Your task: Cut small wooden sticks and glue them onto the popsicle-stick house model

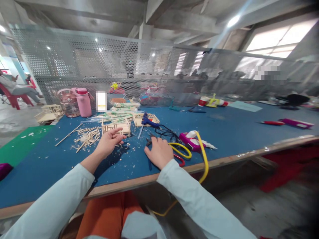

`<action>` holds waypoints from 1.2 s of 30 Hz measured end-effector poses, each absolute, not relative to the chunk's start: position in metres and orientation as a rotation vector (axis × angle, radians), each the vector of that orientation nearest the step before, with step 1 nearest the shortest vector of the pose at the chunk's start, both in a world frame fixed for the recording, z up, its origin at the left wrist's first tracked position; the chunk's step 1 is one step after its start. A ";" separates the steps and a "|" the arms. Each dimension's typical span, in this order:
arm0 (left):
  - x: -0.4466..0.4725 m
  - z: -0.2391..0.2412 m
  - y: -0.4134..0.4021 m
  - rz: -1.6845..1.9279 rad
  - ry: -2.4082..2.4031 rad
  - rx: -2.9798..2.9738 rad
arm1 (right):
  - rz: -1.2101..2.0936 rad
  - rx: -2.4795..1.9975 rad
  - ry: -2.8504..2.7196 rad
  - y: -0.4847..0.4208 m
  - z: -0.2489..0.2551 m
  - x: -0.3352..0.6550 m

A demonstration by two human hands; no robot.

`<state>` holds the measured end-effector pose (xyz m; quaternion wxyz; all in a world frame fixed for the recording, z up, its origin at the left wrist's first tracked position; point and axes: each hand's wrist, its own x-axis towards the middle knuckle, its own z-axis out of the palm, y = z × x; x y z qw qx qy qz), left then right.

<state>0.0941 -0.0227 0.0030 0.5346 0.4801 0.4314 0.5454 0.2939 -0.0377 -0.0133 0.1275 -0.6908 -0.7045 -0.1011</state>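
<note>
My left hand [109, 142] hovers over the blue table [224, 132], fingers loosely curled and apart, pinching a thin wooden stick beside a small stick-built frame [117, 127]. My right hand [159, 152] rests palm-down on the table, its fingers curled over a dark tool [149, 142] whose shape I cannot make out. Red-and-yellow scissors handles [180, 154] lie just right of that hand. A pile of loose wooden sticks [87, 136] lies left of my left hand.
A blue glue gun [148, 121] with black cord, a magenta-white glue gun [193, 139] and a yellow cable sit right of centre. Pink bottles [83, 101] stand at the back left by stick models [50, 113]. A mesh partition [149, 66] backs the table. A seated person [15, 88] is far left.
</note>
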 end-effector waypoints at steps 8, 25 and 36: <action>0.097 0.003 -0.025 1.239 0.954 1.122 | 0.002 -1.423 -2.180 -0.029 0.020 0.272; 0.086 -0.010 -0.016 1.169 1.058 1.438 | 0.983 -0.843 -2.080 0.019 0.007 0.240; 0.091 -0.011 -0.015 1.263 1.090 1.415 | 0.953 -0.875 -1.931 0.016 0.002 0.236</action>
